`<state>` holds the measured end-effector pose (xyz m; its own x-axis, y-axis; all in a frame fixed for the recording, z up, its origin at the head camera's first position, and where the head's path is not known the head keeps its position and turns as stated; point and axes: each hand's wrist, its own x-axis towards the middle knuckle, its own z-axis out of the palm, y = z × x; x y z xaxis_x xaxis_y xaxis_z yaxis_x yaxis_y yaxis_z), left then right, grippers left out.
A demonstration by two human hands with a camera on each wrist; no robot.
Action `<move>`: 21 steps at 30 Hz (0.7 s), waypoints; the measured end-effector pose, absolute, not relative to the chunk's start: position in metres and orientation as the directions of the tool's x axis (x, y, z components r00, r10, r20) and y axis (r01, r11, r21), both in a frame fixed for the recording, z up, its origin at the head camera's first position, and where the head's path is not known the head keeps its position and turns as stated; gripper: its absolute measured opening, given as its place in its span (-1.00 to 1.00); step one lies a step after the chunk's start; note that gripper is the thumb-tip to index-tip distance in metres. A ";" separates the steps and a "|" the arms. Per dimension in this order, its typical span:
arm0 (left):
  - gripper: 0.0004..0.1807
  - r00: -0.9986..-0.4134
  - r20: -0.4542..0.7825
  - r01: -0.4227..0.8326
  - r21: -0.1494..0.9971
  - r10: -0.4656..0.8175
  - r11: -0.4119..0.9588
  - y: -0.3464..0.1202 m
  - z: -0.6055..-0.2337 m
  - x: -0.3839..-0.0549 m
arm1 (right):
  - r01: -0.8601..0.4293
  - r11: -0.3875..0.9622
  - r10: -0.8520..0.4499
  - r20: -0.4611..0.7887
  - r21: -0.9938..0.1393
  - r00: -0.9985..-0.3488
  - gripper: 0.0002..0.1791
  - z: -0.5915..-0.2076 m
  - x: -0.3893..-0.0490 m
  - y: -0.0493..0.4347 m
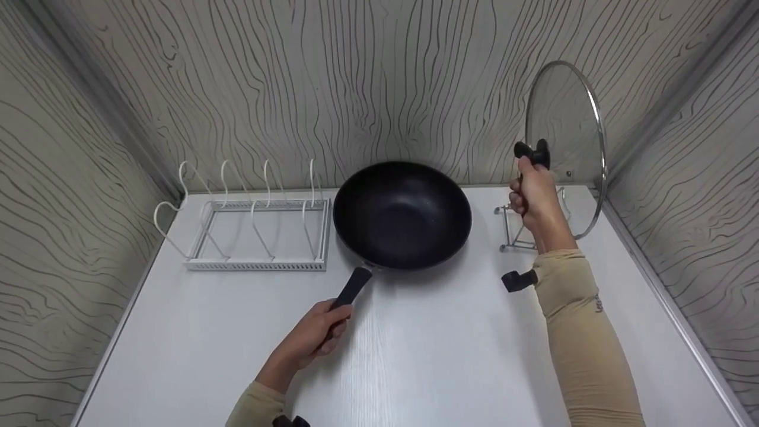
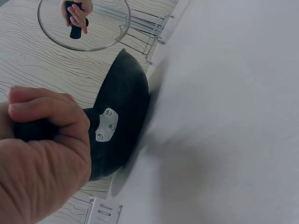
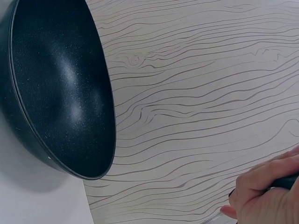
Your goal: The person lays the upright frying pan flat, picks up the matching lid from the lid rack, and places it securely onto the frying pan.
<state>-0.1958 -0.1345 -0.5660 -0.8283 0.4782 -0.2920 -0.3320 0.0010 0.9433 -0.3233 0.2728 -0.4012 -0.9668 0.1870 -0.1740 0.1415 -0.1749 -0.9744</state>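
A dark wok (image 1: pixel 403 216) is in the middle of the white table, close to the back wall. My left hand (image 1: pixel 314 332) grips its black handle (image 1: pixel 354 287); in the left wrist view the fingers (image 2: pixel 51 105) curl round the handle, beside a riveted metal bracket (image 2: pixel 107 125). On the right, my right hand (image 1: pixel 536 193) holds a glass lid (image 1: pixel 566 112) by its black knob (image 1: pixel 536 154). The lid stands on edge, upright, above a small wire stand (image 1: pixel 516 234). Only a sliver of the lid shows in the right wrist view, beside the hand (image 3: pixel 266 191).
A white rack (image 1: pixel 258 264) with several curved wire hoops stands left of the wok. Wood-patterned walls (image 1: pixel 379 77) enclose the table (image 1: pixel 427 350) at the back and both sides. The wire stand sits near the right back corner, partly behind my right hand.
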 end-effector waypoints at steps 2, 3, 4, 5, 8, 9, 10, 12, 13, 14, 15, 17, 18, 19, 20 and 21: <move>-0.63 -0.828 -0.295 -0.335 0.942 0.476 0.001 -0.134 -0.566 -0.196 | 0.143 -0.185 0.181 -0.177 -0.972 -0.967 -0.77 -0.400 -0.323 0.274; -0.63 -0.829 -0.297 -0.335 0.942 0.474 0.003 -0.134 -0.566 -0.195 | 0.143 -0.191 0.179 -0.178 -0.971 -0.968 -0.77 -0.400 -0.322 0.274; -0.63 -0.830 -0.298 -0.336 0.942 0.471 0.005 -0.134 -0.565 -0.195 | 0.144 -0.195 0.177 -0.180 -0.970 -0.968 -0.76 -0.399 -0.322 0.274; -0.63 -0.831 -0.300 -0.336 0.942 0.469 0.007 -0.134 -0.565 -0.195 | 0.143 -0.199 0.176 -0.179 -0.969 -0.968 -0.76 -0.399 -0.322 0.274; -0.63 -0.833 -0.303 -0.336 0.942 0.463 0.011 -0.133 -0.564 -0.195 | 0.139 -0.211 0.175 -0.177 -0.968 -0.969 -0.76 -0.397 -0.321 0.274; -0.63 -0.833 -0.302 -0.335 0.942 0.462 0.012 -0.133 -0.564 -0.195 | 0.135 -0.214 0.175 -0.174 -0.967 -0.969 -0.76 -0.396 -0.320 0.274; -0.63 -0.834 -0.303 -0.336 0.942 0.462 0.011 -0.133 -0.564 -0.195 | 0.133 -0.216 0.174 -0.172 -0.967 -0.970 -0.76 -0.395 -0.320 0.274; -0.63 -0.834 -0.299 -0.334 0.943 0.464 0.007 -0.133 -0.564 -0.195 | 0.129 -0.214 0.177 -0.168 -0.968 -0.970 -0.76 -0.394 -0.320 0.274; -0.63 -0.834 -0.296 -0.332 0.943 0.466 0.005 -0.133 -0.564 -0.195 | 0.127 -0.213 0.178 -0.166 -0.969 -0.970 -0.76 -0.393 -0.319 0.274; -0.64 -0.833 -0.294 -0.331 0.944 0.468 0.003 -0.133 -0.564 -0.195 | 0.126 -0.210 0.179 -0.164 -0.970 -0.970 -0.76 -0.392 -0.319 0.275; -0.64 -0.833 -0.292 -0.330 0.944 0.470 0.001 -0.133 -0.565 -0.195 | 0.125 -0.207 0.179 -0.163 -0.970 -0.970 -0.76 -0.391 -0.319 0.275; -0.65 -0.832 -0.289 -0.329 0.944 0.474 -0.002 -0.133 -0.565 -0.195 | 0.121 -0.198 0.182 -0.158 -0.973 -0.971 -0.75 -0.390 -0.319 0.275; -0.65 -0.832 -0.289 -0.330 0.944 0.474 -0.003 -0.133 -0.565 -0.195 | 0.120 -0.191 0.182 -0.155 -0.974 -0.971 -0.75 -0.389 -0.318 0.275; -0.64 -0.831 -0.291 -0.331 0.944 0.475 -0.002 -0.133 -0.565 -0.195 | 0.119 -0.187 0.182 -0.154 -0.975 -0.971 -0.75 -0.389 -0.318 0.276; -0.64 -0.830 -0.292 -0.333 0.943 0.474 -0.002 -0.133 -0.564 -0.195 | 0.119 -0.185 0.181 -0.153 -0.976 -0.972 -0.75 -0.389 -0.318 0.277; -0.64 -0.830 -0.294 -0.335 0.942 0.473 -0.002 -0.133 -0.564 -0.195 | 0.119 -0.183 0.182 -0.152 -0.976 -0.972 -0.75 -0.388 -0.318 0.277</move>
<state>-0.1945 -0.1334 -0.5637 -0.8304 0.4731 -0.2942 -0.3349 -0.0019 0.9423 -0.3177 0.2771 -0.3883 -0.9715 0.1817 -0.1521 0.1187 -0.1827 -0.9760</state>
